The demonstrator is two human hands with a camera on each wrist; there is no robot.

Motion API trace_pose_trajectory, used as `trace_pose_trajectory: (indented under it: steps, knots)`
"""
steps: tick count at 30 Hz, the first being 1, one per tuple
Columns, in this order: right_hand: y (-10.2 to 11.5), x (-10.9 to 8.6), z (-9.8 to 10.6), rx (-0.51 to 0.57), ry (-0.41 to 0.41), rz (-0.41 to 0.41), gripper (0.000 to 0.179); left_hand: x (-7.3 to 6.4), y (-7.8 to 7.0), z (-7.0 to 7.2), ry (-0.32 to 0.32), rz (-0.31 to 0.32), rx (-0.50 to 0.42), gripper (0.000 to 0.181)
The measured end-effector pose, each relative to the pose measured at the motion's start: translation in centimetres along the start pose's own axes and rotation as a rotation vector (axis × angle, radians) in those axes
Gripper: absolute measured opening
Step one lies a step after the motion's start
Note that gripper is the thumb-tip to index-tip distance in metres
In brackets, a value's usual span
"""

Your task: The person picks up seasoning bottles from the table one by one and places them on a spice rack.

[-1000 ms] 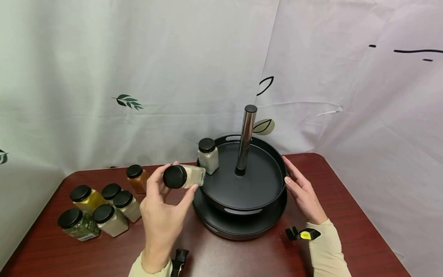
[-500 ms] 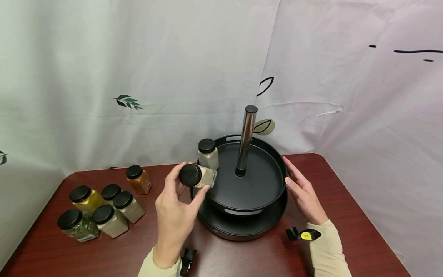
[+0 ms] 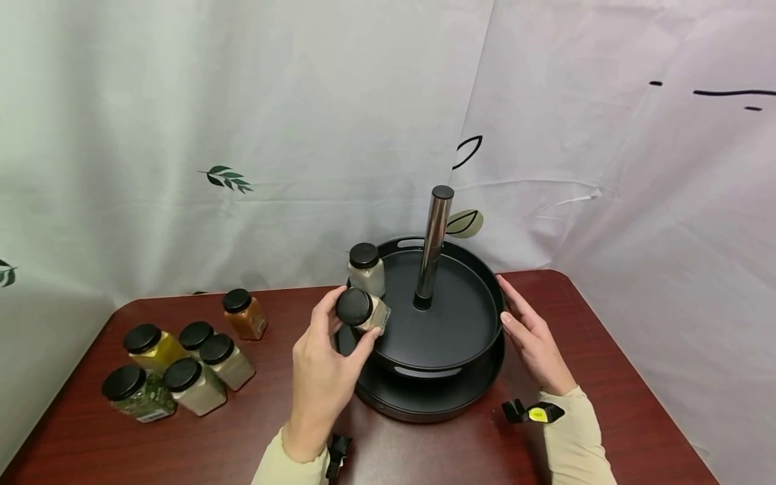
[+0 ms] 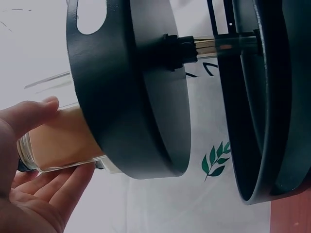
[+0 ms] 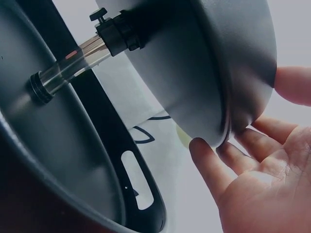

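My left hand pinches a black-lidded spice jar between thumb and fingers, tilted at the left rim of the upper tray. Pale tan contents show through the clear jar in the left wrist view, where the tray wall overlaps its far end. The two-tier black round rack has a shiny central post. On its upper tray, at the back left, another spice jar stands upright. Fingertips and thumb of my right hand touch the outside of the upper tray's wall on the right.
Several black-lidded spice jars stand grouped on the table's left, including a yellow one, a green herb one and an orange-brown one. The lower tray sits on the reddish table. A white curtain hangs behind.
My left hand has carried the spice jar rightward to the upper tray's left edge, and the jar's lid has turned more toward the head camera. My right hand stays at the rim.
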State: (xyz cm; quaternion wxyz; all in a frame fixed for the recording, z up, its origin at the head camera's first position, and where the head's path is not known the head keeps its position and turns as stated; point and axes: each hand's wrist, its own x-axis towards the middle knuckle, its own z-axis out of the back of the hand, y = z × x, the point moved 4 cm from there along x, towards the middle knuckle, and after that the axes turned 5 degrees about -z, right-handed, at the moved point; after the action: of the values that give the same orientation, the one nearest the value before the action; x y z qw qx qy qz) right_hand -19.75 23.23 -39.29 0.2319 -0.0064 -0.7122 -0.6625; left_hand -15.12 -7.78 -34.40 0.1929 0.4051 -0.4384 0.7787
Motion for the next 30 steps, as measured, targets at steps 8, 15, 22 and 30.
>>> trace_pose_trajectory:
  steps: [8, 15, 22, 30]
  knots:
    - [0.0, 0.0, 0.0, 0.001, 0.003, 0.005, 0.055, -0.1, 0.3, -0.5, 0.003, 0.019, 0.063, 0.077]
    - [-0.1, -0.1, 0.1, 0.001, 0.008, 0.005, 0.055, -0.5, 0.6, -1.0, 0.021, 0.038, 0.134, 0.078]
    - [0.0, 0.0, 0.1, -0.004, 0.003, -0.004, 0.055, -0.6, 0.9, -1.2, 0.018, 0.063, 0.148, 0.077]
    - [0.1, 0.0, 0.0, 0.008, 0.004, -0.001, 0.055, -0.4, 1.2, -1.4, 0.013, 0.088, 0.130, 0.072]
